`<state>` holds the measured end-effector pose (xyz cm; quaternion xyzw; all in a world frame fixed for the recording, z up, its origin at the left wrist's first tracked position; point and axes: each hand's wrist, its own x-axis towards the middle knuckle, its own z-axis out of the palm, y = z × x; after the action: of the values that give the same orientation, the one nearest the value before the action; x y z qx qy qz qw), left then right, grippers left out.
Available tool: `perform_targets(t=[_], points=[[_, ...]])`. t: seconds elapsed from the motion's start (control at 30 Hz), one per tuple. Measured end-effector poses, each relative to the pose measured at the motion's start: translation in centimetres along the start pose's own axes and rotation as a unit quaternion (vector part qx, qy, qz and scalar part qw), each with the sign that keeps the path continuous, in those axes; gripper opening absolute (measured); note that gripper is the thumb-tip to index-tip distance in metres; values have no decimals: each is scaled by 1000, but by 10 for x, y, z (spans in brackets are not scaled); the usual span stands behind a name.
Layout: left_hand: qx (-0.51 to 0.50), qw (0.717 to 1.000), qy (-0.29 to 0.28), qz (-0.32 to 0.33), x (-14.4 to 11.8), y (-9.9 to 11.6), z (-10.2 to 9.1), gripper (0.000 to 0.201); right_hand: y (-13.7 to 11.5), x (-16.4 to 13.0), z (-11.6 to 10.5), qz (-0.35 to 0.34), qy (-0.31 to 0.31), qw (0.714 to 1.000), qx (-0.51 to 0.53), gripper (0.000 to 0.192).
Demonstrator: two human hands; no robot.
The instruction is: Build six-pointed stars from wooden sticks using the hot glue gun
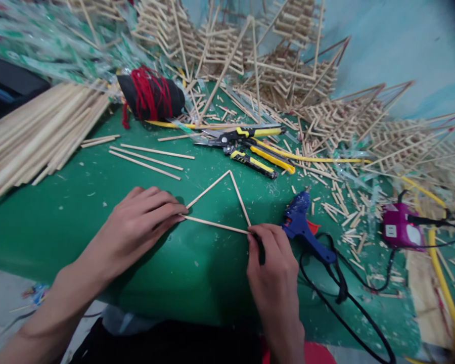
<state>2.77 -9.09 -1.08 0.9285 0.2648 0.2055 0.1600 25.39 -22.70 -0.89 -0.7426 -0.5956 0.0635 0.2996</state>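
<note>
Three thin wooden sticks form a triangle (216, 224) on the green table, its apex pointing away from me. My left hand (147, 217) pinches the left corner, where two stick ends meet. At the right corner, my right hand (271, 247) grips the stick ends between thumb and fingers. Just right of that hand lies a blue hot glue gun (301, 225) with a black cord. Several loose sticks (147, 159) rest beyond my left hand. Black-and-yellow cutting snips (246, 146) lie beyond the apex, beside a yellow utility knife (273, 157).
A large bundle of sticks (49, 131) lies at the left, near a black roll wound with red string (151, 96). Stacked stick frames (227, 48) line the back. Short offcuts (337, 202) litter the right side, beside a purple plug adapter (402, 227).
</note>
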Motion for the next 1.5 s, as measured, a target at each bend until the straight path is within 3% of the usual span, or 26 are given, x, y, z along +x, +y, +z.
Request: perform_targets(t=[0.4, 0.6, 0.7, 0.77, 0.93, 1.13, 1.27, 1.37, 1.5], points=[[4, 1000, -17, -9, -2, -2, -3, 17, 0, 0, -2, 4, 8, 1000, 4, 14], [-18, 1000, 8, 19, 14, 10, -11, 13, 2, 0, -31, -22, 64, 997, -36, 11], [0, 998, 0, 61, 31, 25, -1, 10, 16, 3, -49, -14, 98, 992, -77, 15], [32, 996, -14, 78, 41, 33, 9, 18, 28, 4, -57, 5, 108, 989, -103, 17], [72, 991, -41, 100, 54, 39, 26, 34, 55, -2, -61, 35, 67, 979, -188, 31], [64, 991, -41, 111, 52, 37, 31, 30, 67, -3, -47, 50, -42, 953, -295, 48], [10, 995, -53, 86, 47, 39, 26, 27, 69, 7, -44, 68, -64, 948, -304, 44], [-108, 990, -61, 66, 45, 37, 11, 19, 68, 11, -49, 112, -73, 947, -292, 39], [-266, 963, -10, 28, 60, 34, -14, 12, 62, 15, -64, 180, -24, 948, -261, 26]])
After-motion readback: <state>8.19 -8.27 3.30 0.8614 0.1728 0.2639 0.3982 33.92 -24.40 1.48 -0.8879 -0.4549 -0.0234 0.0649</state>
